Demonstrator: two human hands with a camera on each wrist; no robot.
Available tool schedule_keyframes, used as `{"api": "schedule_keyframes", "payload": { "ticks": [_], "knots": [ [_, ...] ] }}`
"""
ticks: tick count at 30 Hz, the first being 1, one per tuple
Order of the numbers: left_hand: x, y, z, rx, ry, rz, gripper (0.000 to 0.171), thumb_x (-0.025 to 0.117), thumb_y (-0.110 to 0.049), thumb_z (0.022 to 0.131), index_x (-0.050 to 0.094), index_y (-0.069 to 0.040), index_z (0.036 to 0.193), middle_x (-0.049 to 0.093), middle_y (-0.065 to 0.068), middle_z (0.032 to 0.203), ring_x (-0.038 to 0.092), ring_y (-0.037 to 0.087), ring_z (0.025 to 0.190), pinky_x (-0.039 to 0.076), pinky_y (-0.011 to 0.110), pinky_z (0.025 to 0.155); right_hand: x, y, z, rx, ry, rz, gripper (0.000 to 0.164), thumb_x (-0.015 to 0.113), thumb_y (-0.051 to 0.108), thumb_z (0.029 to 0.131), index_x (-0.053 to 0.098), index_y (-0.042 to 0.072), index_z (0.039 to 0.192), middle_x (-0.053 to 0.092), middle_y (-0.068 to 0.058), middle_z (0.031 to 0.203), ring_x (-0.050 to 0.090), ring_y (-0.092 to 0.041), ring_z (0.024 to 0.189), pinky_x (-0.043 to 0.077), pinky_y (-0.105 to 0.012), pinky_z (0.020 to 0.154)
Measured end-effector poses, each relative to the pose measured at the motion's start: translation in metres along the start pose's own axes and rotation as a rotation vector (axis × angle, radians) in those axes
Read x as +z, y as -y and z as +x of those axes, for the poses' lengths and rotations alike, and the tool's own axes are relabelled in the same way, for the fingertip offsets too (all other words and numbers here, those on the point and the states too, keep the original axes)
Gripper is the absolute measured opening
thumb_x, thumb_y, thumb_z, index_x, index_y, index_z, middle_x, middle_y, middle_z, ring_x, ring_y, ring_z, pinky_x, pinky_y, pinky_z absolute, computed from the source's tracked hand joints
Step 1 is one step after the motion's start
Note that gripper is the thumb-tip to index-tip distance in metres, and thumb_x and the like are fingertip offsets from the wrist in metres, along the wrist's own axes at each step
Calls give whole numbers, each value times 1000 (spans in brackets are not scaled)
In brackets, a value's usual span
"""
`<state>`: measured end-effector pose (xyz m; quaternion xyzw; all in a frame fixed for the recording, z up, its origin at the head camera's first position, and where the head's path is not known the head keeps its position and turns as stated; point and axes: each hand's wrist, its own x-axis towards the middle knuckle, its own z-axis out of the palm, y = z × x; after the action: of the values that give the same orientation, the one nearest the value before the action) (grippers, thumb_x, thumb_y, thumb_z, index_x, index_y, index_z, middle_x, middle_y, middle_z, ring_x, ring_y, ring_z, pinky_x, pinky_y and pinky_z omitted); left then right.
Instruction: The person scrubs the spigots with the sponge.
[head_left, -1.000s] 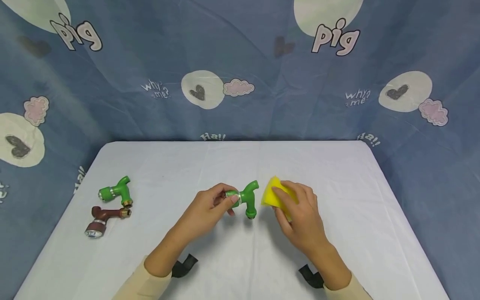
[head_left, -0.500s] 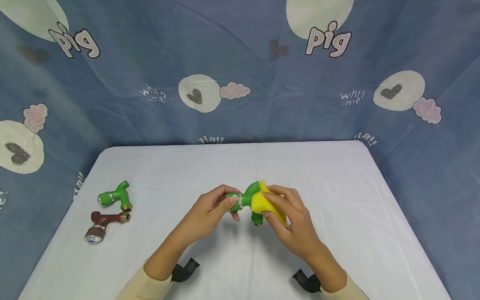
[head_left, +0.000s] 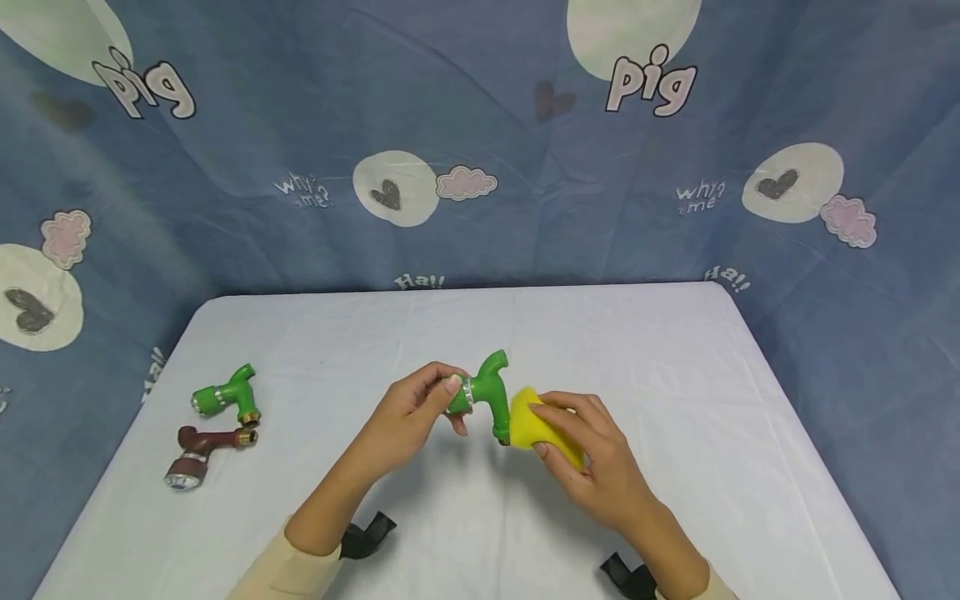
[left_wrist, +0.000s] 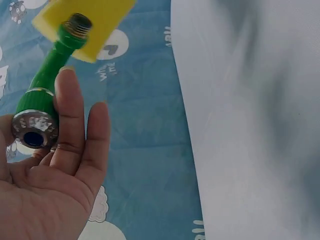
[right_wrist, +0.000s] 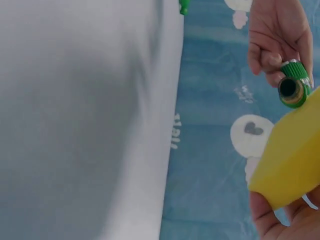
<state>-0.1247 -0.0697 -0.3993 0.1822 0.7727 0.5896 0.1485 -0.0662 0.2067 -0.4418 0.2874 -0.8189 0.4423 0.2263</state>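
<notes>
Above the middle of the table, my left hand (head_left: 411, 421) pinches a green tap (head_left: 491, 392) by its ribbed knob. In the left wrist view the knob's silver end faces the camera, and the tap's threaded end (left_wrist: 79, 25) overlaps the sponge. A yellow sponge (head_left: 536, 425) is gripped between the thumb and fingers of my right hand (head_left: 600, 458). Its edge lies right beside the tap's lower end; whether they touch I cannot tell. The right wrist view has the sponge (right_wrist: 290, 150) large, just below the tap's round opening (right_wrist: 289, 88).
On the table's left side lie a second green tap (head_left: 228, 396) and, nearer me, a brown tap (head_left: 202, 454). Black straps (head_left: 367, 536) hang at both wrists. The white tabletop (head_left: 360, 333) ends at a blue printed cloth (head_left: 480, 242) behind.
The sponge came left onto the green tap, covering part of it, then slid down to its lower end. The left hand keeps holding the knob, with the tap now slightly turned.
</notes>
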Motion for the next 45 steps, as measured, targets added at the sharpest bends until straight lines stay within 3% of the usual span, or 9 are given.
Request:
{"api": "schedule_keyframes", "payload": {
  "ticks": [4, 7, 12, 17, 25, 29, 35, 39, 45],
  "knots": [
    [3, 0, 5, -14, -27, 6, 29, 52, -38, 112, 67, -14, 119, 72, 6, 91, 72, 26, 75, 54, 51, 89, -5, 5, 11, -67, -92, -65, 40, 63, 37, 106, 69, 8, 133, 63, -13, 133, 57, -29, 115, 46, -24, 99],
    [8, -2, 9, -30, -33, 11, 30, 55, -41, 110, 68, -14, 116, 72, 6, 90, 71, 26, 73, 56, 51, 85, -5, 13, 21, -154, -137, -155, 43, 62, 39, 105, 69, 6, 132, 62, -16, 133, 56, -34, 114, 46, -30, 101],
    [15, -4, 17, -36, -50, 16, 33, 57, -44, 108, 68, -13, 115, 72, 10, 89, 70, 27, 73, 56, 56, 83, 2, 20, 32, -244, -74, -346, 38, 57, 35, 107, 69, 9, 132, 62, -15, 133, 54, -37, 114, 47, -47, 92],
    [19, -5, 22, -44, -82, 63, 36, 55, -47, 108, 68, -14, 114, 73, 4, 85, 70, 24, 71, 55, 51, 79, 5, 17, 32, -252, -25, -423, 31, 54, 28, 104, 74, 13, 123, 65, -9, 129, 55, -34, 112, 44, -49, 82],
    [20, -4, 33, -67, -87, 81, 40, 57, -51, 106, 69, -14, 116, 73, 2, 84, 71, 24, 73, 48, 36, 69, 7, 14, 21, -264, 51, -425, 28, 65, 21, 90, 77, 16, 114, 68, -2, 123, 57, -28, 109, 45, -45, 83],
    [20, 4, 35, -98, -61, 71, 39, 58, -48, 107, 69, -12, 116, 73, 5, 86, 71, 24, 73, 49, 37, 74, 8, 14, 12, -232, 105, -366, 35, 72, 23, 83, 78, 17, 117, 68, -1, 124, 57, -23, 109, 47, -38, 88],
    [29, 25, 45, -132, 29, -30, 43, 58, -47, 107, 63, -5, 115, 74, 16, 90, 71, 30, 69, 55, 42, 86, 3, 16, 0, -213, 49, -215, 37, 72, 23, 90, 73, 14, 125, 66, -4, 127, 58, -21, 110, 47, -29, 97],
    [47, 36, 64, -168, 36, -58, 49, 58, -50, 106, 60, -2, 110, 74, 16, 88, 71, 31, 65, 60, 35, 77, -4, 13, -9, -203, -13, -163, 35, 72, 23, 94, 72, 10, 126, 66, -8, 125, 59, -23, 107, 50, -27, 93],
    [74, 52, 104, -201, 42, -29, 53, 54, -54, 107, 59, 0, 105, 74, 14, 85, 71, 26, 61, 61, 34, 70, -12, 12, -27, -79, -19, -162, 46, 80, 16, 82, 73, 13, 128, 66, -5, 128, 58, -20, 111, 47, -22, 97]
  ]
}}
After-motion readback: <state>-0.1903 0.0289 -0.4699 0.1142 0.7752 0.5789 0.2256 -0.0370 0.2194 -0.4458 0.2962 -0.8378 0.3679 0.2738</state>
